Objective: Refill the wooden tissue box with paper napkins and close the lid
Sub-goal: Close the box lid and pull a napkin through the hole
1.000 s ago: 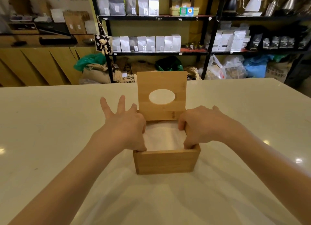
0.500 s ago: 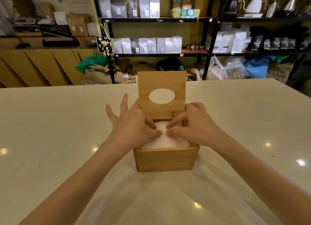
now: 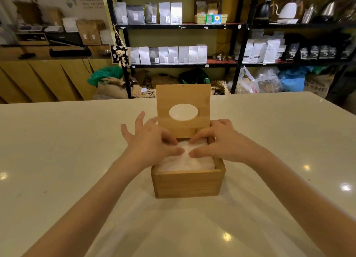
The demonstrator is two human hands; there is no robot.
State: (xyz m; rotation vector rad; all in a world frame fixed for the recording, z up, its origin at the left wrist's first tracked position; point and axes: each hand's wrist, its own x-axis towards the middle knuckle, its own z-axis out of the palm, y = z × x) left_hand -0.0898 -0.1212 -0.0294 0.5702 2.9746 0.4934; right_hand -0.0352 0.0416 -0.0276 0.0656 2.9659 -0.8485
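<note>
A square wooden tissue box (image 3: 187, 183) stands on the pale table, filled near its rim with white paper napkins (image 3: 185, 161). Its lid (image 3: 183, 101), with an oval hole, stands upright at the box's far side. My left hand (image 3: 149, 141) rests over the left of the box, fingers spread, thumb and forefinger on the napkins. My right hand (image 3: 219, 141) lies over the right side, its thumb and fingertips pressing the top napkin. The thumbs nearly meet at the middle. Neither hand grips anything.
The white glossy table (image 3: 67, 151) stretches wide on both sides of the box. Behind it stand black shelves (image 3: 179, 25) with bags and kettles, sacks on the floor, and a wooden counter (image 3: 48, 77) at the left.
Both hands left the box's side walls and moved inward onto the napkins, their thumbs coming together at the middle. The napkin stack sits flat in the box. The lid stays upright.
</note>
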